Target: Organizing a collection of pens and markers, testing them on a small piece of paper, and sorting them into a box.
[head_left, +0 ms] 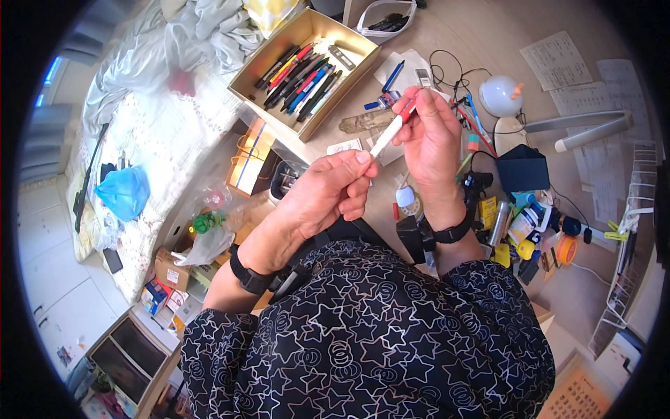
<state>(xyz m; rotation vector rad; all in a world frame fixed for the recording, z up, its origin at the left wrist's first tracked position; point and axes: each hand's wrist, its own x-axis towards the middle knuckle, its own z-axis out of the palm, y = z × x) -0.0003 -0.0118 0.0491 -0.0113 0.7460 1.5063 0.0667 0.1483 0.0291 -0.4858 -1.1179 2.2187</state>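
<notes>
A white marker with a red cap [388, 135] slants between my two hands above the desk. My left hand [336, 183] pinches its white lower end between thumb and fingers. At the red end, my right hand [431, 133] is closed around the cap with thumb and fingertips. Whether the cap is fully seated is hidden by the fingers. Beyond my left hand, a gold open box [307, 129] holds several pens [296, 80] in black, red, yellow and blue, lying side by side. A blue pen [393, 75] lies on paper past my right hand.
To the right stand a white round lamp-like object [501, 96], a dark box [522, 168] and crowded bottles and tape [530, 227]. Cables [457, 73] tangle at the back. A white mesh pouch [386, 19] sits behind the box. A bed [174, 119] with a blue bag [123, 192] is left.
</notes>
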